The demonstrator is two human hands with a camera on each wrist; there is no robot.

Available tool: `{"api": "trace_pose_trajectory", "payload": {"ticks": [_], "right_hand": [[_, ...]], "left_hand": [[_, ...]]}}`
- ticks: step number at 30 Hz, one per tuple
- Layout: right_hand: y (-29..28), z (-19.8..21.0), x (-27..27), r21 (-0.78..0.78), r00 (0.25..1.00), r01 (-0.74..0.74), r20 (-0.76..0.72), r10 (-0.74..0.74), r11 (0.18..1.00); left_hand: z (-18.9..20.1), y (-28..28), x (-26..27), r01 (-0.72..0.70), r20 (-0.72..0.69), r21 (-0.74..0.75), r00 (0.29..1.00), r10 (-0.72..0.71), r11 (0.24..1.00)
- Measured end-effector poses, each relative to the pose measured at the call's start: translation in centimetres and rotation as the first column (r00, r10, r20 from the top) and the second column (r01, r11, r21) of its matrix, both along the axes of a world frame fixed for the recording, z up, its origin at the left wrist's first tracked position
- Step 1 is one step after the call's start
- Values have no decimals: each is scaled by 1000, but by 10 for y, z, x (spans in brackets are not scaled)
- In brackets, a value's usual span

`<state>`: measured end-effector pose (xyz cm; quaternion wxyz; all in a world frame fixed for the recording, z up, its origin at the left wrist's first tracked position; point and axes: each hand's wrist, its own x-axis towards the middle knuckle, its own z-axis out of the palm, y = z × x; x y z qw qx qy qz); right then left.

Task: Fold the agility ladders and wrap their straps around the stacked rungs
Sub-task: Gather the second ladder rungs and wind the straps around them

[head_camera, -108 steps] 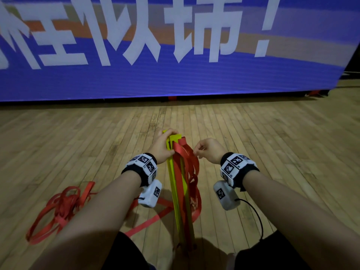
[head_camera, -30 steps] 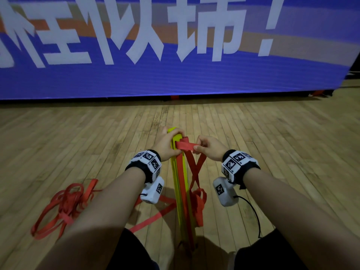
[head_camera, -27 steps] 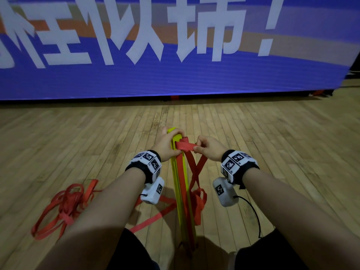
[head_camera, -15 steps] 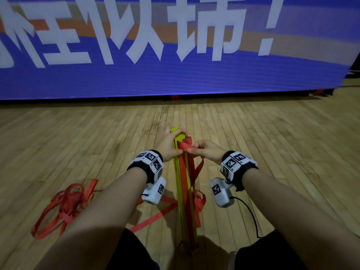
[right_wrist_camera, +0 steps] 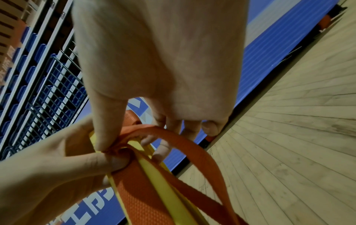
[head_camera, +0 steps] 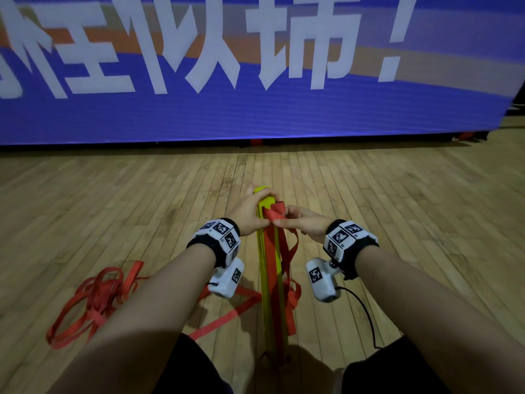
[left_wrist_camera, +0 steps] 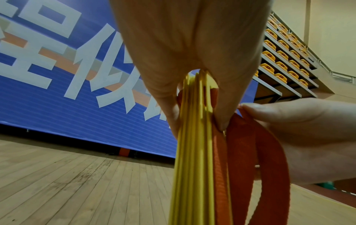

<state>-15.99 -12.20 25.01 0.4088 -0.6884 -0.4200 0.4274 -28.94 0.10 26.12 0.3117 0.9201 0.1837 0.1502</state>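
Stacked yellow rungs [head_camera: 267, 280] are gripped upright by the left hand [head_camera: 250, 213]; a red strap [head_camera: 274, 216] is pinched by the right hand [head_camera: 305, 224]. More strap [head_camera: 93, 302] is tangled on the wooden floor [head_camera: 397, 223].

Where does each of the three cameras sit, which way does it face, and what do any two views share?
Head: worn on the head, looking forward and down at the wooden floor; both forearms, the left hand and right hand show.
Left wrist: looks along the left hand gripping the yellow rungs; the right hand's fingers enter at the right.
Right wrist: looks along the right hand pinching the red strap; the left hand's thumb shows.
Shared: all three show the rungs, the strap and the blue banner.
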Motion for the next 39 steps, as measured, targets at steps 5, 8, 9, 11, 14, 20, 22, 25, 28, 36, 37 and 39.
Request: {"api": "trace_pose_trajectory", "payload": {"ticks": [5,8,9,11,14,20,22,25,28,36,37,39], "right_hand": [[0,-1,6,14,999,-34,21,34,999],[3,-6,6,43,996,-19,85,16,999],[4,-6,5,55,994,-13,111,7,998],[4,-8,5,72,991,3,135,-13,997],[6,-8,6,61,989,3,147,-12,998],[6,-8,9,55,982,-8,190,-3,998],[6,-8,10,38,978,-7,207,-1,999],[6,-8,12,17,982,-4,190,0,1000],[6,-9,12,17,988,-14,155,11,1000],[0,0,8,98,996,-87,14,87,991],[0,1,7,103,996,-86,5,86,991],[-1,2,6,92,996,-84,25,82,992]], "left_hand": [[2,-2,1,20,2,-19,1000,-20,1000],[3,-1,2,46,-8,-51,999,-47,998],[2,1,2,59,-8,-68,998,-59,996],[2,2,0,89,10,-119,996,-88,989],[8,0,-3,107,98,-323,992,-80,940],[10,-2,-6,62,213,-581,974,79,812],[8,-1,-6,39,210,-626,970,120,779],[7,1,-6,29,200,-660,970,139,751],[9,1,-11,32,197,-708,968,154,706],[10,1,-17,26,202,-732,962,181,681],[10,1,-16,24,206,-725,961,184,688],[9,0,-16,25,218,-701,959,181,712]]}}
